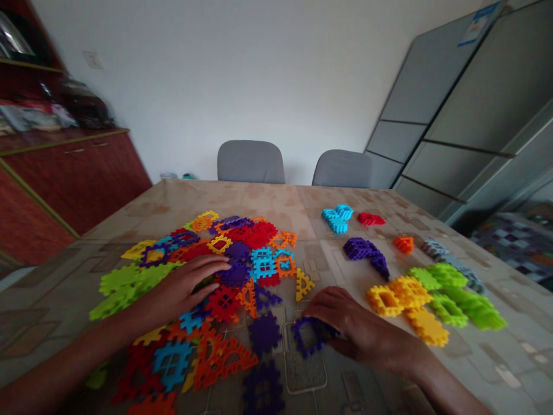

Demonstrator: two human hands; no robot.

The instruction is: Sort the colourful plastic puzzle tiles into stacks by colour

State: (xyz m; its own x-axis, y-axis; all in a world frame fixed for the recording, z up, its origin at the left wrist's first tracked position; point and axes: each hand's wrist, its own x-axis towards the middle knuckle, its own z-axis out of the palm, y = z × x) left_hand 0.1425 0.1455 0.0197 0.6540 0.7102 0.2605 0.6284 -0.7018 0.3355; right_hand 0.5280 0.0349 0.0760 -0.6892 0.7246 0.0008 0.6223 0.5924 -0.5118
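My left hand [194, 280] reaches over a loose pile of interlocking plastic tiles, with its fingers stretched out and the thumb apart. The fingertips rest at a purple tile [237, 273] near the pile's middle. My right hand [352, 320] is closed on a purple square frame tile [306, 347], low over the table at the pile's right side; more purple shows under its fingers. Between the hands lie a solid purple tile [264, 333] and, nearer me, a purple window tile [263, 389]. A yellow triangle tile [303, 284] lies just beyond my right hand.
Colour-sorted stacks stand on the right of the patterned table [298, 202]: light blue [337, 219], red [370, 219], purple [365, 251], orange [404, 244], grey [458, 268], yellow [408, 294] and green [453, 288]. Two grey chairs [250, 161] stand behind the far edge.
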